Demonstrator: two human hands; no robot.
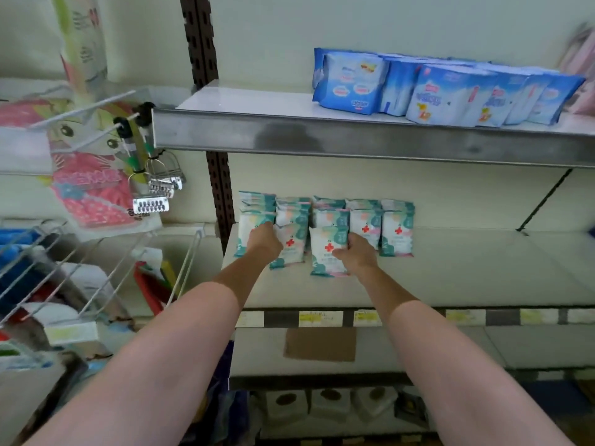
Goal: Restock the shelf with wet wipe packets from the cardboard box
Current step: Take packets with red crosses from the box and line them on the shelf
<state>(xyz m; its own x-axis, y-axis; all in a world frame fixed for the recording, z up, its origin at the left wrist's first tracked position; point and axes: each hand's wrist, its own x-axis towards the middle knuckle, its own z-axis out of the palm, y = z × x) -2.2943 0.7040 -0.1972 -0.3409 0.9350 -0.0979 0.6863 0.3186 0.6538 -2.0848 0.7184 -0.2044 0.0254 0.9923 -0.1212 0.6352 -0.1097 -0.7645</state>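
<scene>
Several white and teal wet wipe packets with a red cross stand in rows at the back left of the middle shelf [450, 278]. My left hand [262, 241] grips a packet [291, 244] in the second row from the left. My right hand [355, 254] holds the right edge of the front packet [326, 251] in the third row. More packets [397, 231] stand to the right of my hands. A piece of brown cardboard [320, 344] shows on the shelf below; I cannot tell whether it belongs to the box.
Blue packs [450, 91] lie on the right of the upper metal shelf [289, 136]. Wire racks [64, 284] and hooks with hanging goods [151, 188] stick out at the left. A dark upright post [219, 188] borders the shelf. White boxes [331, 403] sit on the bottom shelf.
</scene>
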